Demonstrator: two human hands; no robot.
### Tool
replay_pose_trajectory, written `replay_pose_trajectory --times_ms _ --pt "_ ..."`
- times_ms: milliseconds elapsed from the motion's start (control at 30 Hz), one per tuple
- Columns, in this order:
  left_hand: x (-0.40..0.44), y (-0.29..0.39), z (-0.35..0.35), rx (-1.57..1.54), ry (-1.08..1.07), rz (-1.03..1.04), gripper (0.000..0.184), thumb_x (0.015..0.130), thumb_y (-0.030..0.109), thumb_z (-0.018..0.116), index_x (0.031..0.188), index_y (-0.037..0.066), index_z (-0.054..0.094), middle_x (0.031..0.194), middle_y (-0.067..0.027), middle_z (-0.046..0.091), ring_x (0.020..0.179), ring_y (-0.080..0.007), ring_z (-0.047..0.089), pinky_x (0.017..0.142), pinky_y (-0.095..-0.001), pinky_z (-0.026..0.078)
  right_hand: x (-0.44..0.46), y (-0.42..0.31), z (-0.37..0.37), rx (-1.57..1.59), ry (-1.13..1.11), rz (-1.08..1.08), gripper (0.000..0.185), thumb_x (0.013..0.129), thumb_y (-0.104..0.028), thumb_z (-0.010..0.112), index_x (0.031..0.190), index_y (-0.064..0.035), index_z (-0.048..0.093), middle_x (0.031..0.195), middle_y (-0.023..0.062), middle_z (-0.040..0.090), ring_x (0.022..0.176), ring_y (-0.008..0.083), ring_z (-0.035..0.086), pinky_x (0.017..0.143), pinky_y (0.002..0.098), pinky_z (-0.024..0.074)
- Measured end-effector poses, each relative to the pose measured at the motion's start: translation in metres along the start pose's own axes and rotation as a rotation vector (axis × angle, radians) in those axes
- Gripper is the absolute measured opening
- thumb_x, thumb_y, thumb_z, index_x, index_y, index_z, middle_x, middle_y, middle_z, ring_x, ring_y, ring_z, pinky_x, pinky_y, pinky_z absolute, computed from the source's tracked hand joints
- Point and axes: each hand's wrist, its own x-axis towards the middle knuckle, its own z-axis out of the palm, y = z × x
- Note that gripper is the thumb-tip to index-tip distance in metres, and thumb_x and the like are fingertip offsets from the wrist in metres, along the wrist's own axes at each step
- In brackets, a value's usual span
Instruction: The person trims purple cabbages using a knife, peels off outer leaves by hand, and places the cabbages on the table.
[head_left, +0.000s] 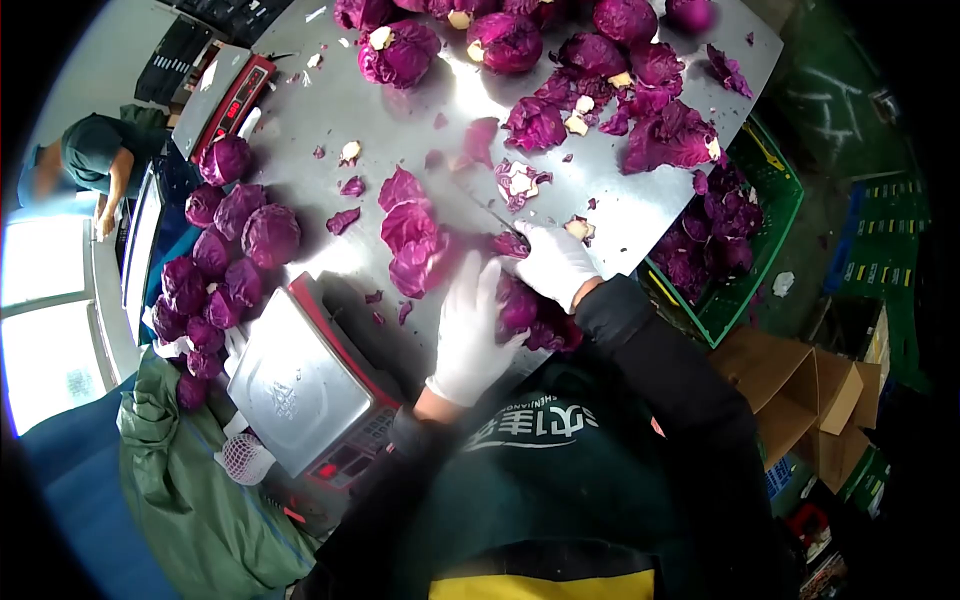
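My right hand (556, 262), in a white glove, is closed round a knife (492, 212) whose thin blade points up and left over the metal table (600, 222). Against the left side of a purple cabbage (516, 304) is my left hand (466, 335), also gloved in white; its fingers and thumb curve round the cabbage and are slightly blurred. The cabbage lies at the table's near edge, close to my body, with dark leaves below it. Loose purple leaves (410, 235) lie beyond my left hand. A cut stem piece (520, 184) with leaf bits rests beyond the knife.
Whole cabbages (270, 236) are piled at the left, beside a silver-topped scale (298, 385). Another red scale (232, 105) stands farther back. More cabbages (398, 54) and leaves cover the far side. A green crate (785, 215) holds leaves at the right. A person (95, 155) bends at far left.
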Motion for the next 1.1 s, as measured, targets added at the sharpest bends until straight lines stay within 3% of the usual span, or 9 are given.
replay_pose_trajectory --times_ms 133,300,467,567,800,867,933,967,1100 --pt "-0.02 -0.018 -0.007 -0.183 0.183 0.107 0.087 0.061 0.008 0.088 0.135 0.005 0.043 0.146 -0.0273 0.037 0.13 -0.0444 0.045 0.106 -0.046 0.041 0.004 0.015 0.003 0.019 -0.129 0.095 0.062 0.083 -0.036 0.069 0.129 0.0029 0.056 0.118 0.0259 0.063 0.108 0.0391 0.061 0.094 0.0417 0.0483" --pt "-0.028 -0.027 0.0 -0.222 0.182 0.017 0.084 0.062 0.006 0.087 0.133 0.005 0.044 0.146 -0.0248 0.038 0.134 -0.0383 0.042 0.11 -0.0437 0.037 -0.006 0.01 0.015 -0.162 -0.04 -0.089 0.053 0.085 -0.035 0.068 0.127 -0.0036 0.057 0.102 0.0239 0.067 0.087 0.04 0.066 0.077 0.0479 0.0511" --pt "-0.022 -0.02 -0.051 -1.445 0.341 -0.541 0.075 0.072 0.001 0.076 0.139 0.007 0.042 0.139 -0.0113 0.048 0.127 -0.0263 0.049 0.105 -0.0426 0.046 0.002 0.016 0.013 -0.158 0.019 -0.006 0.043 0.082 -0.028 0.072 0.117 -0.0062 0.061 0.08 0.0217 0.067 0.076 0.0402 0.066 0.069 0.0489 0.0516" --pt "-0.029 -0.034 -0.066 -1.749 0.341 -0.592 0.085 0.079 0.042 0.075 0.147 0.011 0.034 0.143 -0.0154 0.044 0.133 -0.0355 0.044 0.111 -0.0551 0.037 0.001 0.019 -0.011 -0.147 0.105 -0.045 0.041 0.082 -0.026 0.071 0.116 -0.0066 0.059 0.084 0.0212 0.068 0.081 0.0409 0.067 0.072 0.0485 0.0521" --pt "-0.004 -0.032 -0.05 -2.815 -0.019 -0.498 0.091 0.085 0.059 0.062 0.152 0.008 0.025 0.15 -0.0279 0.031 0.139 -0.0454 0.033 0.103 -0.0666 0.04 -0.044 0.113 -0.134 -0.122 0.563 0.312 0.042 0.081 -0.028 0.075 0.114 -0.0057 0.061 0.096 0.0223 0.068 0.09 0.0399 0.067 0.079 0.0467 0.053" --pt "-0.003 -0.025 -0.045 -2.899 -0.037 -0.508 0.085 0.088 0.059 0.057 0.151 0.009 0.029 0.15 -0.0268 0.033 0.138 -0.0436 0.036 0.103 -0.0655 0.041 -0.065 0.188 -0.164 -0.596 0.779 0.169 0.042 0.079 -0.026 0.078 0.111 -0.0047 0.063 0.099 0.019 0.066 0.091 0.0365 0.066 0.084 0.0432 0.0522" --pt "0.002 -0.019 -0.04 -2.956 -0.061 -0.548 0.08 0.09 0.059 0.053 0.149 0.009 0.033 0.149 -0.0253 0.036 0.138 -0.0418 0.038 0.102 -0.0647 0.042 -0.072 0.175 -0.177 -0.367 0.848 0.302 0.033 0.08 -0.019 0.078 0.106 -0.0042 0.065 0.101 0.0135 0.064 0.09 0.0273 0.064 0.086 0.0373 0.0513" --pt "0.004 -0.017 -0.039 -2.97 -0.076 -0.593 0.078 0.091 0.059 0.052 0.148 0.009 0.035 0.149 -0.0245 0.037 0.137 -0.0408 0.039 0.102 -0.0645 0.042 -0.063 0.174 -0.16 0.216 0.855 0.063 0.018 0.084 -0.012 0.074 0.098 -0.003 0.066 0.097 0.0089 0.064 0.087 0.0184 0.063 0.084 0.0327 0.0506" --pt "0.01 -0.016 -0.036 -2.837 -0.117 -0.755 0.076 0.09 0.058 0.054 0.146 0.01 0.038 0.146 -0.0213 0.041 0.136 -0.0378 0.042 0.102 -0.0652 0.041 -0.052 0.004 -0.121 0.69 0.156 0.223 0.01 0.09 -0.011 0.069 0.098 -0.0044 0.069 0.092 -0.001 0.064 0.084 0.0082 0.059 0.077 0.0247 0.0478"
